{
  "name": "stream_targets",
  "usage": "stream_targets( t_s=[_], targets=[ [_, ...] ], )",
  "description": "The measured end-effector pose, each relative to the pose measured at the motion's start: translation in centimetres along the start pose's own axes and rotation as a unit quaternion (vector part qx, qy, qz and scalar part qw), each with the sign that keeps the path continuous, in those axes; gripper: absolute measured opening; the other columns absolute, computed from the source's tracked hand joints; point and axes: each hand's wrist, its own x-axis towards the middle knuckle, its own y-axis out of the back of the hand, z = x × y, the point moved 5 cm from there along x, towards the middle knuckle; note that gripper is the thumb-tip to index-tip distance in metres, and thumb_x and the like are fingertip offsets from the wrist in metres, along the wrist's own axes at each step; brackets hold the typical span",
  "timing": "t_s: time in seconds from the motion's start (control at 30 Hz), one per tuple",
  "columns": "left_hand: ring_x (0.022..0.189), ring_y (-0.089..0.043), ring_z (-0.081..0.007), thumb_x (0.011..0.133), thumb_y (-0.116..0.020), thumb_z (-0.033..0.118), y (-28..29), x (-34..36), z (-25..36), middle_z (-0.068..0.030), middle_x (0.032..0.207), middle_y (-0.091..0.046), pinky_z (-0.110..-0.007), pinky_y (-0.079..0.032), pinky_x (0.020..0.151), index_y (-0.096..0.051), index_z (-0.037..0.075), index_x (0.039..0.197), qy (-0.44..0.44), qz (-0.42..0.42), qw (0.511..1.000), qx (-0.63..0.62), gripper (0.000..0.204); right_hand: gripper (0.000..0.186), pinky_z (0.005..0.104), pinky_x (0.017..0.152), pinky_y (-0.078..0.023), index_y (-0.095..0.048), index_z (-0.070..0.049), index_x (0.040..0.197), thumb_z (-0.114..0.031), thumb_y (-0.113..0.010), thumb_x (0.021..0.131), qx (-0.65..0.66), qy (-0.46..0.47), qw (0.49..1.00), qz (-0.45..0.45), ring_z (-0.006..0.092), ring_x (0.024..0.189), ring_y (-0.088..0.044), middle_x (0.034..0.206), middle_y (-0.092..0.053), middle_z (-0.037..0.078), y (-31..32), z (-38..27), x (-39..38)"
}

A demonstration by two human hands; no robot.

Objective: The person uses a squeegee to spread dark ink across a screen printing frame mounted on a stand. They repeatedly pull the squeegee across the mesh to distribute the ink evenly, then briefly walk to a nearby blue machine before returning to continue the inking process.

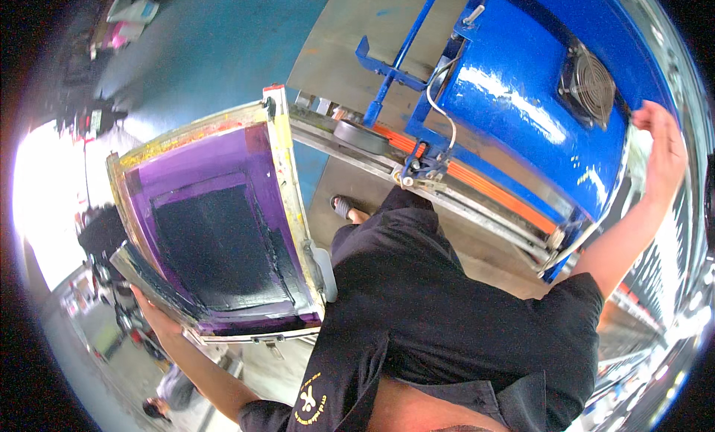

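On the left, a screen-printing frame (287, 179) with a purple mesh and a dark, ink-covered middle lies tilted. A squeegee (156, 283) with a long, ink-stained edge rests along its lower left side. My left hand (156, 313) is closed on the squeegee from the outer side, its fingers partly hidden behind it. Far to the right, my right hand (663, 156) is raised beside the rim of a large blue rounded machine housing (514, 104). Its fingers are loosely bent and apart, and I see nothing clearly held. Whether it touches the housing is unclear.
A metal rail (477, 208) with orange strips runs under the housing, in front of my body. A round fan grille (593, 86) sits on the housing. A blue bracket (391, 74) and a white cable (439, 108) stand by the rail. A person (175, 395) shows at lower left.
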Motion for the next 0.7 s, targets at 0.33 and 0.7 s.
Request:
stream_targets(
  t_s=[0.33, 0.7],
  targets=[
    [0.159, -0.040, -0.0344, 0.110, -0.051, 0.071, -1.8, 14.3, -4.0, -0.0116, 0.177, -0.039, -0.049, -0.031, 0.132, -0.034, 0.011, 0.175, -0.101, -0.083, 0.991, 0.031, 0.090, 0.051, 0.0460, 0.084, -0.063, -0.078, 0.012, 0.117, -0.038, -0.080, 0.104, 0.300, 0.219, 0.878, -0.303, 0.0377, 0.101, -0.079, 0.113, -0.080, 0.026, -22.8, -20.2, -17.0],
    [0.156, -0.044, -0.0345, 0.111, -0.047, 0.073, 4.0, 28.3, -6.0, -0.0114, 0.175, -0.041, -0.051, -0.035, 0.130, -0.036, 0.013, 0.174, -0.104, -0.142, 0.984, -0.015, 0.088, 0.047, 0.0385, 0.075, -0.065, -0.079, 0.012, 0.114, -0.033, -0.084, 0.102, 0.600, 0.387, 0.642, -0.278, 0.0389, 0.091, -0.080, 0.130, -0.075, 0.032, -33.5, -32.8, -18.8]
  ],
)
